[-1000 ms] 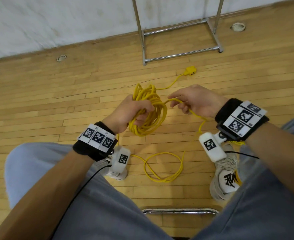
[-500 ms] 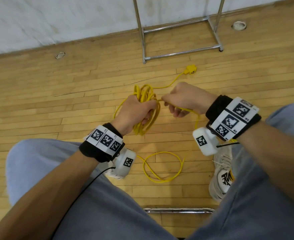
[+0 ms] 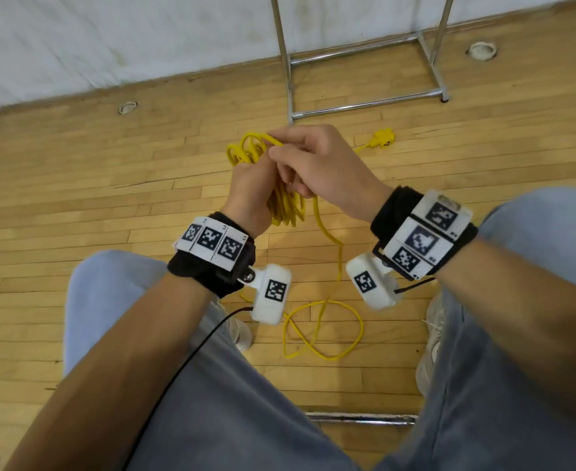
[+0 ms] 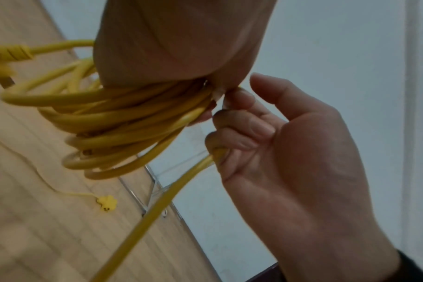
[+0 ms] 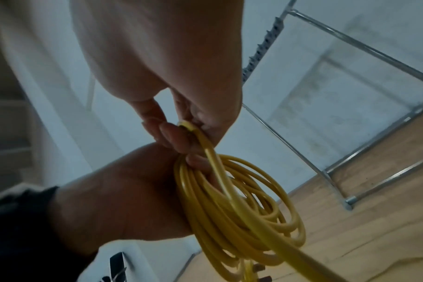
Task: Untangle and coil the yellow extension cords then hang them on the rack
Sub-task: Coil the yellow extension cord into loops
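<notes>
A coil of yellow extension cord [image 3: 284,205] [image 4: 123,122] [image 5: 244,215] hangs from my left hand [image 3: 250,192] [image 5: 123,200], whose fingers are curled round the bundled loops. My right hand [image 3: 317,164] [image 4: 297,152] sits right against the left at the top of the coil and pinches the free strand [image 4: 157,206] there. That strand drops from the hands to a loose loop on the floor [image 3: 324,331] between my feet. A yellow plug end [image 3: 384,139] [image 4: 106,203] lies on the floor beyond my hands. The metal rack [image 3: 361,59] [image 5: 350,76] stands by the wall.
I sit with knees in grey trousers on either side of the floor loop, with a white shoe [image 3: 431,338] on the right. A chrome bar [image 3: 361,418] crosses the floor near my seat. Round floor fittings [image 3: 127,107] lie near the white wall.
My right hand has moved left and up with the strand, from beside the coil to its top against my left hand. The coil now hangs narrower, edge-on.
</notes>
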The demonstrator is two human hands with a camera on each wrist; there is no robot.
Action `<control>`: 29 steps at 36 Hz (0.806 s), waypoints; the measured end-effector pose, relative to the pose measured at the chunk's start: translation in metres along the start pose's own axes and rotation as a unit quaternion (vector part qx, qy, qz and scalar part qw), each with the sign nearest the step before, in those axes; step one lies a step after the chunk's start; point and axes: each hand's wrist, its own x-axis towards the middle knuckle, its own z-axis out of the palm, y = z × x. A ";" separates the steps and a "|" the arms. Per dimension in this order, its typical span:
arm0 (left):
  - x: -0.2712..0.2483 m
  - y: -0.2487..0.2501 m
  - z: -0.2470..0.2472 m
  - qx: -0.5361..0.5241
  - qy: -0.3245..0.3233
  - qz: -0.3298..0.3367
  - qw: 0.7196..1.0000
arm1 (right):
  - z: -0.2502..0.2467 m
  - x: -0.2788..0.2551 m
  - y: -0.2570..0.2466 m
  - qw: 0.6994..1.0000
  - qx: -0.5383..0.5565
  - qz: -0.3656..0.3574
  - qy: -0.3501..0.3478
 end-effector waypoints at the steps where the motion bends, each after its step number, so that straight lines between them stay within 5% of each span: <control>1: 0.001 -0.002 0.001 -0.017 -0.001 -0.003 1.000 | 0.002 0.000 0.002 1.000 -0.018 -0.004 0.004; 11: 0.001 -0.005 -0.004 -0.117 -0.088 -0.092 0.985 | 0.013 -0.014 0.008 0.993 -0.102 -0.046 0.020; 21: 0.010 0.000 -0.001 -0.092 0.014 -0.145 0.985 | 0.008 -0.017 0.016 0.994 -0.031 -0.066 0.082; 29: -0.005 0.005 -0.005 -0.227 -0.079 -0.134 0.961 | 0.002 -0.017 0.020 0.990 -0.009 -0.060 0.131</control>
